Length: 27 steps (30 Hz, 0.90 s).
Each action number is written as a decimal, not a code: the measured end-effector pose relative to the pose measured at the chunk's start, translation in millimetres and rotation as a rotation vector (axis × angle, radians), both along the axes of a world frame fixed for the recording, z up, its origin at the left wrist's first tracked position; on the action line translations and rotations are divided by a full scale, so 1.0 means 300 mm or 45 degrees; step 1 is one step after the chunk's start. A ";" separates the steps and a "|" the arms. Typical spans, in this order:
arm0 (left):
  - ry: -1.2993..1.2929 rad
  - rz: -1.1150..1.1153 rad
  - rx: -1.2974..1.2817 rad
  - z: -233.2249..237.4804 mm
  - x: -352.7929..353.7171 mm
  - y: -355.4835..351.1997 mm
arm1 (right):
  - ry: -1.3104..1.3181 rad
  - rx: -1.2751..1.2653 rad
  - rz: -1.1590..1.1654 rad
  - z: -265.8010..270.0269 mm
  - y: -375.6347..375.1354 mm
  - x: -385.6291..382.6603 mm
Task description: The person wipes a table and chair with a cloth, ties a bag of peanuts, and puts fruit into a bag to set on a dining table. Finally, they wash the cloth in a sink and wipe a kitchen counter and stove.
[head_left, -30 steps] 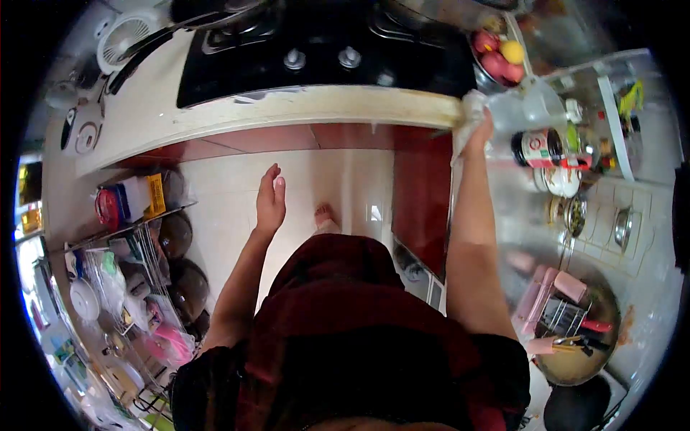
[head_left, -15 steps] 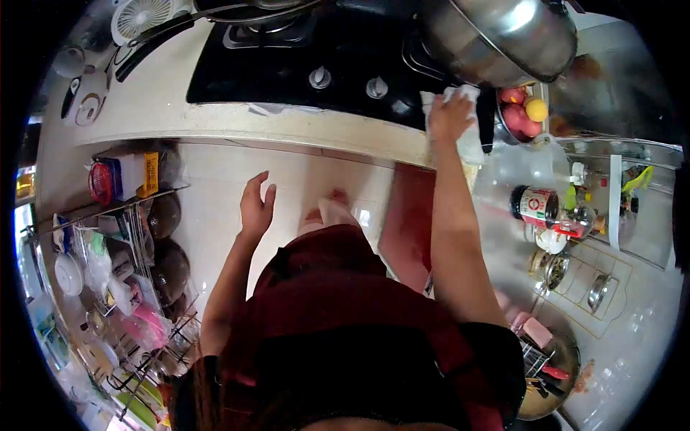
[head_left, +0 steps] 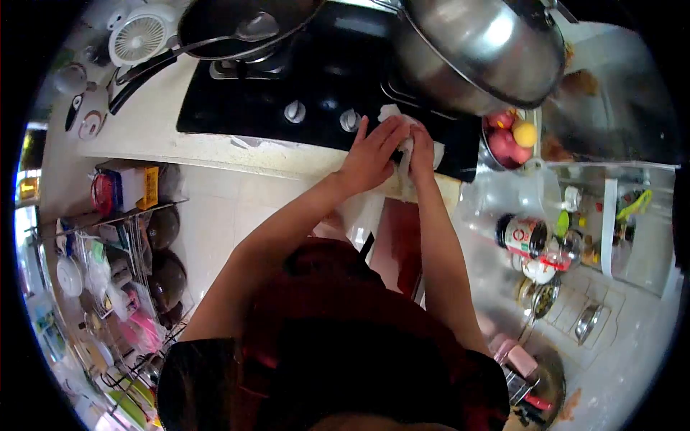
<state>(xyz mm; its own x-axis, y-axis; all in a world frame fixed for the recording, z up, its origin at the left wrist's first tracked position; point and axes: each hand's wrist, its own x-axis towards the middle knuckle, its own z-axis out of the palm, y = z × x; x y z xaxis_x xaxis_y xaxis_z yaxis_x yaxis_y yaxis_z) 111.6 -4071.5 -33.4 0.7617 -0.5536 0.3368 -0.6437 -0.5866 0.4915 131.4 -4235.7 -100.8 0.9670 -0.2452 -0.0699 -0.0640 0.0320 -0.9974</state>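
Observation:
A white cloth or paper towel (head_left: 433,152) lies bunched on the front right part of the black gas stove (head_left: 338,79). My right hand (head_left: 422,152) is closed on it from the right. My left hand (head_left: 374,153) reaches in from the left, its fingers over the cloth and touching my right hand; whether it grips the cloth is hidden. Just left of my hands is a silver stove knob (head_left: 350,120), with a second knob (head_left: 295,111) further left. Behind my hands a large tilted metal pan (head_left: 489,57) covers the right burner.
A black wok (head_left: 215,44) holding a ladle stands on the left burner, its handle over the counter (head_left: 154,129). Right of the stove are a bowl of fruit (head_left: 512,144) and a dark jar (head_left: 521,235). A crowded wire rack (head_left: 136,251) is at the left.
My left hand has come up from beside my body to the cloth. My right hand and the cloth have moved left along the stove's front. The view has shifted slightly.

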 end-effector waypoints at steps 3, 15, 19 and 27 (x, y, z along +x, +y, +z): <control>-0.042 0.191 -0.213 0.024 0.065 0.100 | -0.176 -0.087 0.036 0.147 0.138 0.114; -0.118 0.971 -0.068 -0.173 0.167 0.607 | -0.523 -1.655 0.622 0.006 0.383 0.639; -0.064 1.007 -0.069 -0.182 0.168 0.601 | -0.438 -1.812 0.482 -0.006 0.399 0.812; 0.022 1.039 0.007 -0.182 0.177 0.599 | -0.072 -1.774 0.188 -0.022 0.383 1.120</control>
<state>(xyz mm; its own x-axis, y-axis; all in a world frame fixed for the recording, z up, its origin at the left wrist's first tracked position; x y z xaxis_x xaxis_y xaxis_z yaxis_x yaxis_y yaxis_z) 164.7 -3891.6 -87.9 0.9308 0.1758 0.3205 -0.0055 -0.8699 0.4931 467.4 -4121.0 -107.5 0.9829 0.0227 0.1828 0.0607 -0.9769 -0.2051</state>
